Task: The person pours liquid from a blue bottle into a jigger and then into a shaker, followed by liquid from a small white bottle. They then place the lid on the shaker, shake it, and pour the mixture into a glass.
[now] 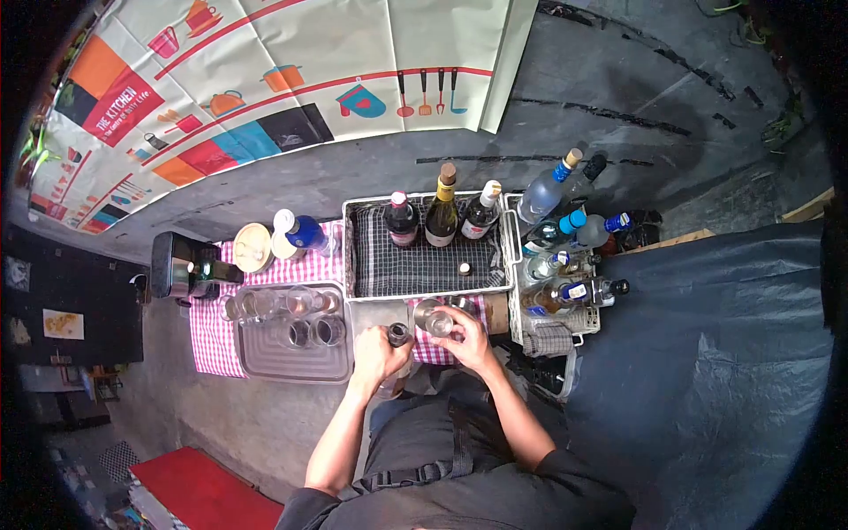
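My left hand (378,360) is wrapped round a bottle (397,334) with its open mouth facing up towards me; the body is mostly hidden below the hand. Close to its right, my right hand (470,343) grips a small clear glass (439,324) between thumb and fingers. The glass and the bottle are apart. Beneath the glass are a shiny rounded vessel (425,311), partly covered, and a pink checkered cloth (431,353). Just beyond my hands, a small stopper (465,268) stands on the dark checkered cloth (380,265) in a white wicker tray (348,252).
Three corked bottles (441,216) stand at the tray's back. Several liquor bottles (548,234) crowd a rack on the right. On the left, a grey tray (252,369) carries several glasses (300,302), near a blue bottle (306,233), a wooden-coloured bowl (253,248) and a black container (171,265).
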`<state>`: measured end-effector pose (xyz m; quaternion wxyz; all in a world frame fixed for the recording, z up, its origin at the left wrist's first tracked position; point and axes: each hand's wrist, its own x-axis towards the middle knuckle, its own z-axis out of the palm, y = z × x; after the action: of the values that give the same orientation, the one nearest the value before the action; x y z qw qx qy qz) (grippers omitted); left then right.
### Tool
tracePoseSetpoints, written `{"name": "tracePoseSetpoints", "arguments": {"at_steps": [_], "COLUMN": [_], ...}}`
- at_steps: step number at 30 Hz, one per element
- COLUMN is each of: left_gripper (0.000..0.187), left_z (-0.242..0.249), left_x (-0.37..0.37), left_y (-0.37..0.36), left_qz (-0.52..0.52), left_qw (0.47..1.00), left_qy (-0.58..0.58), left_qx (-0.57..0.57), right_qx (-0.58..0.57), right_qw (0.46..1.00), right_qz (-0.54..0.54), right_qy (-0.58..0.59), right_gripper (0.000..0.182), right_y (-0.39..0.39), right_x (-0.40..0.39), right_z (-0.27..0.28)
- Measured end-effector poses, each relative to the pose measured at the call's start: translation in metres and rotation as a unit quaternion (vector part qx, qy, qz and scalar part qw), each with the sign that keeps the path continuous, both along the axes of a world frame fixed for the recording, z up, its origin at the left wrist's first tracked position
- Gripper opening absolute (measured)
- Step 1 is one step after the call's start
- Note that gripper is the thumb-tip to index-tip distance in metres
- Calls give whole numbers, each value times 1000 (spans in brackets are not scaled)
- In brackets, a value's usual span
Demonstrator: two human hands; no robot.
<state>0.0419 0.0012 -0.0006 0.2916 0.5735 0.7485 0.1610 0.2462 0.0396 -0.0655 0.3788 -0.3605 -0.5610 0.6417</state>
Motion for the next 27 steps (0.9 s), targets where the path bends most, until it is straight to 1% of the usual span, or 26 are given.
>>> {"name": "tracePoseSetpoints", "arguments": {"at_steps": [2, 3, 4, 6, 7, 9, 11, 12, 13, 14, 16, 19, 22, 27], "left_gripper": [33, 33, 33, 33, 33, 33, 33, 34, 34, 34, 34, 34, 36, 40], "left_z": [-8, -10, -10, -10, -10, -11, -10, -9, -8, -9, -11, -9, -5, -12], "left_x": [-2, -3, -5, -9, -10, -14, -18, -20, -21, -22, -24, -24, -20, -18], "left_y": [-9, -13, -16, -21, -22, -27, -29, -29, -29, -29, -29, -28, -24, -17], "left_qz": [19, 26, 32, 36, 37, 37, 37, 33, 30, 30, 31, 26, 11, -19], "left_qw": [1000, 1000, 999, 999, 999, 999, 999, 998, 998, 998, 997, 997, 997, 995], "left_qy": [-12, -11, -10, -2, 5, 18, 30, 35, 39, 39, 45, 35, 45, 59], "left_qx": [-6, -7, -8, -13, -17, -12, -8, -27, -46, -45, -60, -66, -59, -82], "right_qx": [10, 50, 71, 98, 99, 119, 132, 146, 129, 130, 186, 207, 211, 229], "right_qw": [994, 985, 979, 969, 968, 954, 945, 937, 943, 943, 923, 911, 904, 902], "right_qz": [-29, -47, -44, -43, -43, -20, -19, -17, -35, -35, -20, 1, 26, 14], "right_qy": [-106, -160, -188, -224, -224, -275, -297, -318, -304, -304, -336, -357, -371, -366], "right_gripper": [59, 61, 61, 61, 61, 66, 67, 69, 61, 61, 57, 54, 54, 57], "right_y": [1, 0, 1, 2, 4, 6, 6, 6, 6, 6, 9, 13, 15, 16], "right_x": [5, 6, 9, 12, 13, 14, 12, 10, 6, 4, 1, -4, -9, -11], "right_z": [0, -2, -2, -3, -6, -10, -13, -13, -12, -11, -10, -10, 0, 8]}}
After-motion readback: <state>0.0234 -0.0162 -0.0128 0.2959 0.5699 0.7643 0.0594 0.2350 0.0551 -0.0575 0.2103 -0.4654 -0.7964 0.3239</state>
